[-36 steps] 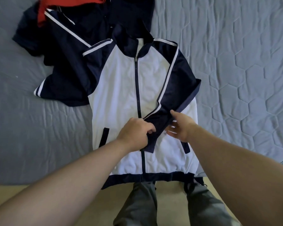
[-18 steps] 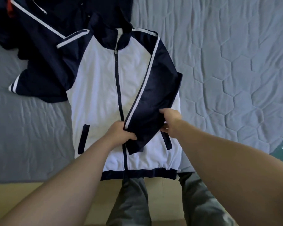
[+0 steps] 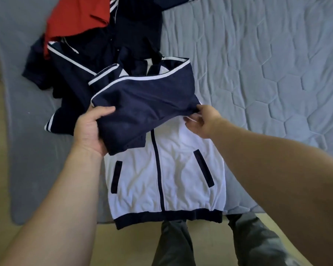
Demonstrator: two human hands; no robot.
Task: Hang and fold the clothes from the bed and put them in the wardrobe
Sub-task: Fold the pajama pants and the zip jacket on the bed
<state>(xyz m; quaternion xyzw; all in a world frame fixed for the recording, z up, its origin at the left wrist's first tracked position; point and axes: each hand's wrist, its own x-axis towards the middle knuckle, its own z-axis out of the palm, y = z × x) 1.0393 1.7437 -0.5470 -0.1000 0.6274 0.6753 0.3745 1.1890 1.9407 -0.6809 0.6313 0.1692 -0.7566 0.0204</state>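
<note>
a: what was nearest?
b: the person's grey trousers [image 3: 173, 244], right at the bed's edge. both bare forearms reached forward over the jacket [image 3: 167, 175]. it lay face up on the grey quilted bed [image 3: 267, 77], zip closed, navy hem at the near edge.
a: how was the left hand placed?
b: the left hand [image 3: 89, 129] was turned palm inward. its thumb lay on top of the navy sleeve [image 3: 142, 106] and its fingers were hidden beneath the cuff end, gripping it.
a: and the right?
b: the right hand [image 3: 204, 121] had its fingers [image 3: 190, 120] curled, pinching the sleeve's other edge toward the right side of the jacket. the sleeve stretched across the chest between the two hands.
a: farther back?
b: a heap of navy clothes [image 3: 71, 73] with white stripes touched the jacket near its collar. a red garment [image 3: 75, 18] lay on top of that heap.
</note>
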